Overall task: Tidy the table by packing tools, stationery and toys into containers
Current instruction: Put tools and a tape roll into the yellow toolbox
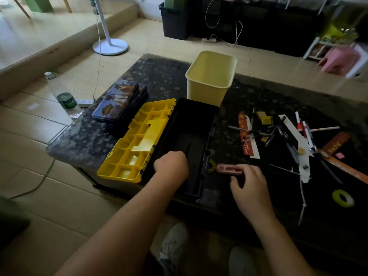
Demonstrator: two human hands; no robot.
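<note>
A black toolbox [196, 124] lies open on the dark table [159, 76], its yellow lid [139, 142] swung out to the left. My left hand [172, 165] reaches down into the box with its fingers hidden from view. Just right of the box, my right hand [249, 182] holds a pink tool [229, 168] at the table surface. A yellowish bin [211, 76] stands behind the toolbox. A printed tin case [119, 103] sits to the left. Pens, markers and rulers [288, 134] lie scattered on the right, with a roll of yellow tape [343, 198] near the front.
A white cable tie [302, 198] lies near the front right. A water bottle [63, 94] stands on the floor at the left beside a power strip. A fan base [110, 46] and dark crates are beyond the table. My shoes show below the table's front edge.
</note>
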